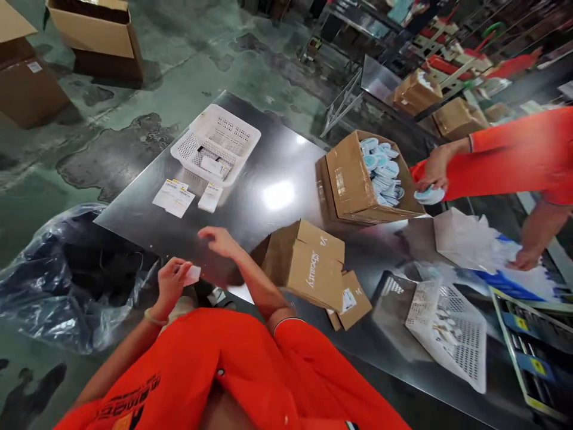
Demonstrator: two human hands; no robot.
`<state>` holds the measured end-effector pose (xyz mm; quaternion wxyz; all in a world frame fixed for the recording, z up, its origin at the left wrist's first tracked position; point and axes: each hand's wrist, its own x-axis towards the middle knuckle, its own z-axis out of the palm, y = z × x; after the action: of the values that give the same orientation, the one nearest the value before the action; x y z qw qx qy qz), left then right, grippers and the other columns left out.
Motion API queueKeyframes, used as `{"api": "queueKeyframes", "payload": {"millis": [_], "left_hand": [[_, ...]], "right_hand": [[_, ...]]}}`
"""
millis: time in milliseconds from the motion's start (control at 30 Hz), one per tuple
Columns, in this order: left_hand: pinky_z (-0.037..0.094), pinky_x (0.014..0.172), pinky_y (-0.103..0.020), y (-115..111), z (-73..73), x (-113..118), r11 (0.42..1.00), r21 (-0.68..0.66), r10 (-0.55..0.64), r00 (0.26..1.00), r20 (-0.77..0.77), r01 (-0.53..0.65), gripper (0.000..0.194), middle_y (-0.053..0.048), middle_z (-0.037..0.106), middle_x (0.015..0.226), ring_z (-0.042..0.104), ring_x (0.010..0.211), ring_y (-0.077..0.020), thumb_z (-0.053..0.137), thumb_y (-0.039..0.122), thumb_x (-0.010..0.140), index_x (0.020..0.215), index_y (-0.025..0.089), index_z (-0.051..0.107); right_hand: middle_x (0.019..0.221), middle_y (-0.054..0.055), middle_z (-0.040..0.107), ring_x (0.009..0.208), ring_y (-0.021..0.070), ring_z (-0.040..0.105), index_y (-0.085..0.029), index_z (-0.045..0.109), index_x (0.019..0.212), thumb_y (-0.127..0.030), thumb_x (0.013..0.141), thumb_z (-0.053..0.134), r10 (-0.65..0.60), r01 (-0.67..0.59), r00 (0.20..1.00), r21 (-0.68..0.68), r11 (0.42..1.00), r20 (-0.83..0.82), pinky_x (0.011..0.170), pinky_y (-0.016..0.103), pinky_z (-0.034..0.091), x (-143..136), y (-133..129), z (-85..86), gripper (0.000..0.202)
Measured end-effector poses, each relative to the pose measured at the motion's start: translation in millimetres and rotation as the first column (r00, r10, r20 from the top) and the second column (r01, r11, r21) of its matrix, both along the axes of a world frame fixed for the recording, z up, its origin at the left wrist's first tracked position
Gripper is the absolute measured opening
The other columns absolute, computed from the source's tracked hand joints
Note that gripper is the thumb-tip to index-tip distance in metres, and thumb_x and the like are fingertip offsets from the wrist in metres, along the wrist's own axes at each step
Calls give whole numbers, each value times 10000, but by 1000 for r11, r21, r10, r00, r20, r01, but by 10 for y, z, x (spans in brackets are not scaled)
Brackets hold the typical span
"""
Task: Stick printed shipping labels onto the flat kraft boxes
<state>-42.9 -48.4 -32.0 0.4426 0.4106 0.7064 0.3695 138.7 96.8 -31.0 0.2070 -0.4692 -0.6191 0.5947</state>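
From my end of the head camera, here's the left hand (172, 282), low at the near edge of the table, thumb and fingers pinched on a small, flat, pinkish-white slip (192, 275). The slip juts out sideways from the fingertips, its long axis running roughly across my view, its free end towards the other hand.

And there's the right hand (221, 242), forward and to the right of the slip, fingers loosely spread, nothing in its grasp that I can see. The two hands are near each other but apart. That's the relation I judge any move hangs on: the slip belongs to the left, and the right would have to come back and leftward to meet it.

Just ahead of the right hand, slightly left, lies a narrow stack of white printed cards (210, 197), long axis slanting from far right to near left. The right hand is the nearer one. Beside the stack, further left, a spread of white, barcoded paper labels (173, 198) lies flat on the shiny grey metal table (250, 209).

Beyond both sits a white perforated plastic basket (255, 140). Out right, a brown cardboard carton (351, 179) holds round blue-and-white packets (382, 173); a co-worker's hand (436, 169) grips more beside it.
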Motion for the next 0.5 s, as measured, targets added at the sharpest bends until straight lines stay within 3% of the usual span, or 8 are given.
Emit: {"api": "queueKeyframes", "payload": {"millis": [67, 133, 200, 267, 333, 400, 467, 500], "left_hand": [[409, 601, -292, -88, 260, 260, 995, 94, 16, 1000, 23, -18, 374, 6, 496, 640, 461, 635, -174, 640, 581, 824, 716, 236, 546], [394, 601, -281, -144, 492, 482, 981, 188, 27, 998, 65, -39, 372, 10, 504, 653, 448, 639, -158, 675, 565, 832, 726, 224, 569], [357, 571, -261, -132, 647, 670, 966, 249, 35, 993, 109, -61, 397, 27, 478, 643, 429, 615, -135, 727, 566, 846, 744, 216, 569], [319, 533, -247, -57, 691, 822, 959, 258, 66, 978, 196, -116, 448, 48, 434, 625, 408, 569, -112, 741, 597, 889, 770, 218, 535], [297, 504, -238, 15, 636, 938, 957, 212, 125, 943, 310, -196, 488, 68, 405, 610, 394, 521, -94, 693, 663, 943, 836, 218, 523], [315, 512, -228, -8, 535, 1029, 961, 112, 186, 890, 416, -253, 541, 78, 423, 620, 412, 491, -82, 487, 740, 1037, 1027, 202, 549], [364, 520, -232, -179, 446, 1108, 975, 17, 183, 850, 494, -220, 674, 82, 483, 638, 462, 466, -98, 338, 807, 1042, 1303, 203, 485], [398, 525, -241, -313, 418, 1146, 989, 23, 117, 857, 502, -148, 742, 80, 520, 651, 493, 461, -112, 325, 834, 1024, 1420, 212, 412]], "right_hand": [[1109, 9, 776, 1090, 217, 683, -197, 777, 999, 25, 569, 751, 311, -317, 946, -55, 947, -93, 986, 310, 534, 216, -605, 45, 485], [1004, -13, 763, 1027, 214, 673, -193, 769, 941, -68, 581, 841, 375, -388, 913, -57, 920, -163, 919, 301, 529, 436, -1071, 69, 388], [820, -35, 695, 884, 182, 639, -180, 731, 833, -197, 697, 839, 241, -253, 956, -54, 966, -168, 826, 280, 503, 620, -1415, 84, 174], [714, -44, 615, 769, 147, 575, -175, 680, 753, -278, 794, 782, 54, -63, 987, -55, 996, -150, 750, 259, 459, 762, -1673, 115, 151], [704, -46, 591, 734, 130, 542, -183, 646, 754, -316, 819, 758, -91, 83, 981, -52, 995, -170, 728, 248, 439, 879, -1871, 182, 186], [722, -58, 589, 720, 121, 537, -205, 632, 864, -324, 812, 752, -212, 205, 951, -58, 977, -225, 718, 237, 438, 984, -2019, 281, 177], [720, -83, 577, 676, 111, 516, -235, 589, 999, -308, 797, 747, -324, 317, 907, -68, 946, -268, 680, 224, 424, 1074, -2126, 384, 267], [698, -98, 553, 641, 105, 488, -244, 564, 1026, -292, 789, 740, -369, 367, 886, -63, 928, -279, 654, 219, 406, 1113, -2167, 427, 299]]}}
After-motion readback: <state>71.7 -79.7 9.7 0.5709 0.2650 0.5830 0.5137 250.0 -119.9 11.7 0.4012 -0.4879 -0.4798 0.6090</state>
